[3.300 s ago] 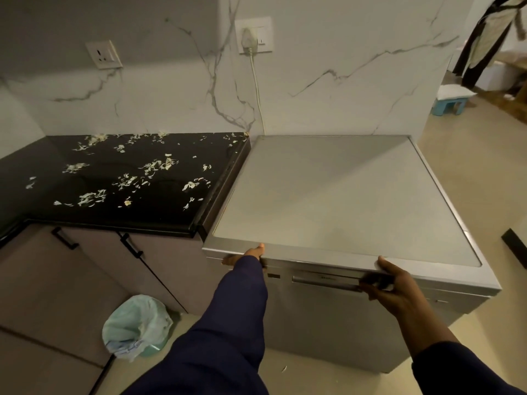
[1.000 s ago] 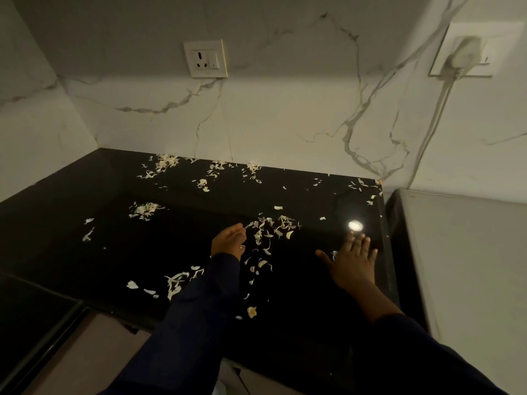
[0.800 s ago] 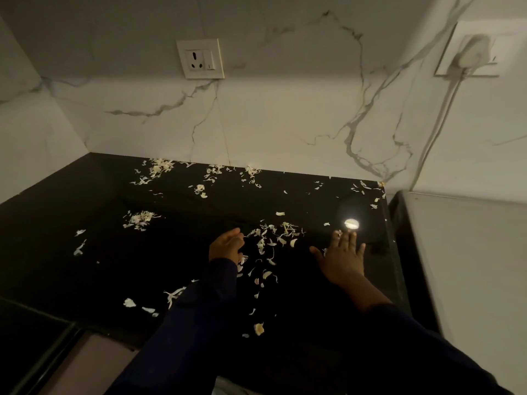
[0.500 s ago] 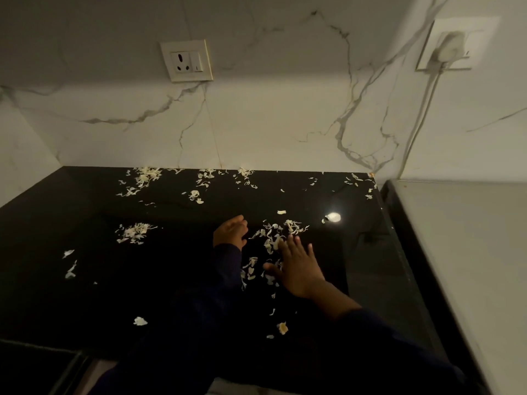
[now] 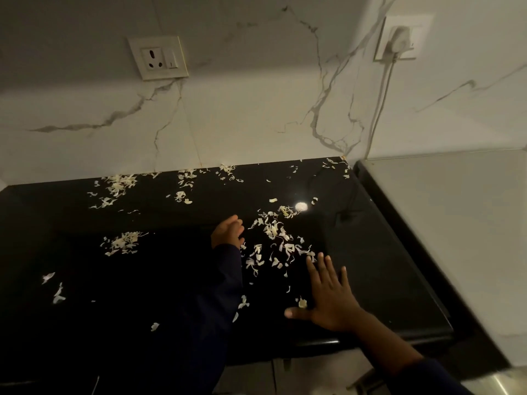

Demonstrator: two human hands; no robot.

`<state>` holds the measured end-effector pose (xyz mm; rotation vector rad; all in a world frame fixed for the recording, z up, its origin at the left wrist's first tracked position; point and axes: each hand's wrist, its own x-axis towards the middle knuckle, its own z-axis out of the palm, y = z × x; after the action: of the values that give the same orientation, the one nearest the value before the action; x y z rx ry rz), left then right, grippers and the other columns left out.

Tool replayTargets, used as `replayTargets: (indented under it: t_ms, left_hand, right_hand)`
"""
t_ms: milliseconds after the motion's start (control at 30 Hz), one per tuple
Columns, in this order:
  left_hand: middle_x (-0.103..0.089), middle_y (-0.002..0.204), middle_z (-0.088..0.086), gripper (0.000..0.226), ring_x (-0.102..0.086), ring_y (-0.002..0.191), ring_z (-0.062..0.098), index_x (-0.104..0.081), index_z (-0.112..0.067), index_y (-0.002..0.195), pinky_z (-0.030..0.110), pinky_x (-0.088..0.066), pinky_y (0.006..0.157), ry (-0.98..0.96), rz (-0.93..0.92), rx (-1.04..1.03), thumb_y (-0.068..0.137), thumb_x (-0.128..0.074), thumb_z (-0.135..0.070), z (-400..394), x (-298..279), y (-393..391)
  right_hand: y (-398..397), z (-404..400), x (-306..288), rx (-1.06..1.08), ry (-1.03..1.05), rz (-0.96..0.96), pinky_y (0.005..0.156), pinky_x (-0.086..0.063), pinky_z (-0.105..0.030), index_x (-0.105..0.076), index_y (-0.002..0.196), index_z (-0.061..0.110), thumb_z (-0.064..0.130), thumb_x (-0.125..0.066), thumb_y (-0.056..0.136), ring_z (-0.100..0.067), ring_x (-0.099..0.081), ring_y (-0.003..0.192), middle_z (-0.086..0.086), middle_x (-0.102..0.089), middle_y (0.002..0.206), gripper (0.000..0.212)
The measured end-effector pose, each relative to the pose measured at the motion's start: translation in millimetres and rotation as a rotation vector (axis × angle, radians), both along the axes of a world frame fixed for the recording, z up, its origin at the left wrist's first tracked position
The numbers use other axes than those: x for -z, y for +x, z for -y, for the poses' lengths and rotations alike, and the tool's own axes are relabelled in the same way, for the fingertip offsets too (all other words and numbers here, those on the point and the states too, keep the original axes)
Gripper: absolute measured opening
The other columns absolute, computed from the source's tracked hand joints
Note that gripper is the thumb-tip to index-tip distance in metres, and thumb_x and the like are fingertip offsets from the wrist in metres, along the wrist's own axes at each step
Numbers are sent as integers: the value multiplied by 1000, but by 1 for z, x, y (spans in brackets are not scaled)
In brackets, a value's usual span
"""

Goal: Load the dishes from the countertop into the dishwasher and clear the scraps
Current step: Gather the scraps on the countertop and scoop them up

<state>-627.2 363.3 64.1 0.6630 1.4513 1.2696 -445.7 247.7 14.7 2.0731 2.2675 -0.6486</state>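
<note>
The fingers point(image 5: 325, 269) of the right hand point(image 5: 328, 297) are straight and slightly spread, lying flat on the black tabletop point(image 5: 379, 269) with the thumb stretched out to the left; they hold nothing. One pale scrap point(image 5: 302, 303) lies just beside the thumb. The left hand point(image 5: 226, 232), coming out of a dark blue sleeve point(image 5: 222, 295), rests farther back on the tabletop with its fingers loosely curled; whether anything is inside them cannot be told. Between and just beyond the two hands lies the thickest patch of scraps point(image 5: 273, 240), thin whitish peelings. More scraps are scattered in small clusters to the left and along the back edge by the marble wall point(image 5: 242, 115). The wall carries a socket point(image 5: 158, 58) and, farther right, a second socket with a plug point(image 5: 397, 39) and white cable. The grey dishwasher top point(image 5: 456, 223) adjoins the tabletop on the right.
</note>
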Motion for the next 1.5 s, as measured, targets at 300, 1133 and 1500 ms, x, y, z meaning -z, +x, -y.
replayTargets:
  t_ms: [300, 1133, 1500]
  left_hand:
    - [-52, 132, 16, 39, -50, 123, 27, -46, -5, 130, 36, -41, 93, 11, 57, -6, 90, -46, -8, 0, -9, -9]
    - [-51, 134, 12, 39, -49, 123, 24, -44, -9, 132, 39, -40, 98, 34, -17, -208, 93, -44, -17, -81, 0, 20]
    - [-54, 130, 12, 37, -52, 119, 23, -46, -8, 130, 36, -42, 95, 32, -48, -238, 94, -44, -18, -108, 4, 43]
  right_hand:
    - [-44, -37, 3, 182, 49, 51, 107, 17, -59, 17, 147, 12, 88, 2, 60, -32, 25, 141, -19, 22, 153, 117]
    - [55, -213, -7, 213, 87, 37, 112, 10, -56, 8, 149, 10, 82, -13, 76, -30, 16, 144, -17, 11, 156, 104]
    - [11, -223, -26, -237, 51, -313, 119, 4, -48, -3, 150, 21, 58, -36, 91, -15, 9, 145, 1, 4, 159, 77]
